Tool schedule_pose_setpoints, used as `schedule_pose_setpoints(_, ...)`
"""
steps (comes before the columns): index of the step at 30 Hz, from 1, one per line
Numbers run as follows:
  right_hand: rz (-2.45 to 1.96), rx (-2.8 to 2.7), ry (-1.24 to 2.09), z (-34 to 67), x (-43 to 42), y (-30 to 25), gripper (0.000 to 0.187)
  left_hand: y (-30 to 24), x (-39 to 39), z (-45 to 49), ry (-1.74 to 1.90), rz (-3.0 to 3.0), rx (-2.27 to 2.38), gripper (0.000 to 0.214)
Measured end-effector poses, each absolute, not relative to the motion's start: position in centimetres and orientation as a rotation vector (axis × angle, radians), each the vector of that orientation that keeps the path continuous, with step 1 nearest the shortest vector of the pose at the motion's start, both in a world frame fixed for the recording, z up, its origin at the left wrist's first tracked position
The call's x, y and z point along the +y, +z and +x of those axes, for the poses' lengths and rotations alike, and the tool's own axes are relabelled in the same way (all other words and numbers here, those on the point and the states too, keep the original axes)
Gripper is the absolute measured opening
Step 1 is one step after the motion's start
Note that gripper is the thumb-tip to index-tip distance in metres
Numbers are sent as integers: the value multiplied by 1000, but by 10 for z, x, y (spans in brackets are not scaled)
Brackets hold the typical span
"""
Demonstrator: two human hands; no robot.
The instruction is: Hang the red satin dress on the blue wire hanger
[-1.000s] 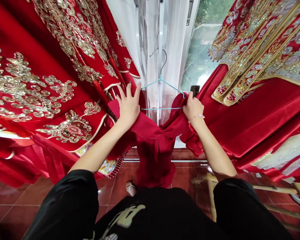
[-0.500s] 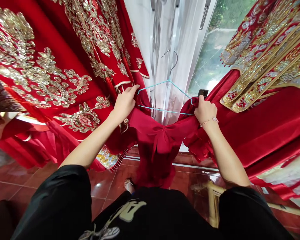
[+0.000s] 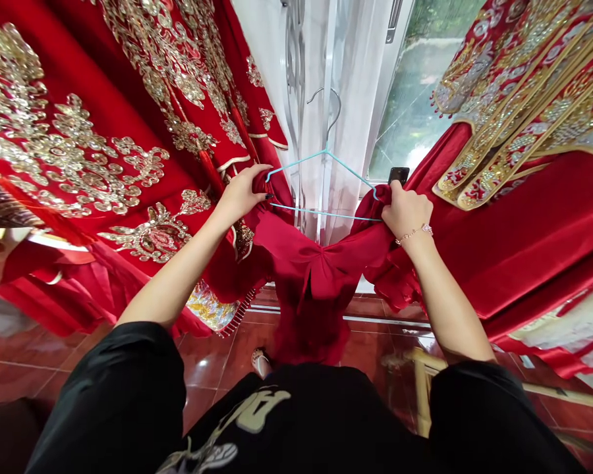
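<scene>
A dark red dress [image 3: 321, 276] with a bow on its front hangs in front of me on a light blue wire hanger [image 3: 326, 153]. The hanger's metal hook points upward, free of any rail. At the left shoulder of the dress, my left hand [image 3: 244, 191] grips the fabric by the hanger's end, its thumb and forefinger showing a small gap. My right hand [image 3: 409, 214], wearing a bracelet, is closed round the opposite shoulder and that end of the hanger. Its fingertips are hidden. A small black object [image 3: 399, 175] shows just above the right hand.
Red garments with gold and silver beading [image 3: 148, 237] hang close on the left. More embroidered red clothes [image 3: 504, 158] hang on the right. Behind the hanger are a white curtain [image 3: 356, 85] and a window [image 3: 410, 112]. A bamboo frame [image 3: 422, 395] stands low on the right.
My left thumb has come into sight, parted a little from the forefinger. The dress and hanger sit slightly higher and further left in view, and my right hand keeps its grip.
</scene>
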State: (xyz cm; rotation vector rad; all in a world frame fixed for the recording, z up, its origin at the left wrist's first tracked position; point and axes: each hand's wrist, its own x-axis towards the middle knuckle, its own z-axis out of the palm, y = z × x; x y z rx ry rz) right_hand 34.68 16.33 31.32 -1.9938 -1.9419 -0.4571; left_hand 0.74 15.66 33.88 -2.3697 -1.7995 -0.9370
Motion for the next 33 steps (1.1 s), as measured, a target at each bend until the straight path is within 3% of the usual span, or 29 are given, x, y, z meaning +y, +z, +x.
schedule_pose_setpoints(11,-1979,-1917,-400,349,162,311,35,347,141,22,-776,-2245,-1935,62)
schedule_pose_setpoints(15,-1960,-1946,-428,344,164,309,38,343,139,49,-560,-1956,-2040,54)
schedule_pose_setpoints(20,-1915,-2060,-479,341,173,313,44,353,148,59,-180,-1997,-1940,53)
schedule_pose_setpoints(24,-1886,-2114,-363,363,191,330,30,389,162,32,-36,-2160,-1932,48)
schedule_pose_setpoints(28,-1820,-1977,-26,397,211,343,6,413,170,-1,-287,-2243,-2178,31)
schedule_pose_setpoints(33,-1652,-1463,579,421,214,318,12,397,164,-25,-806,-2089,-2456,33)
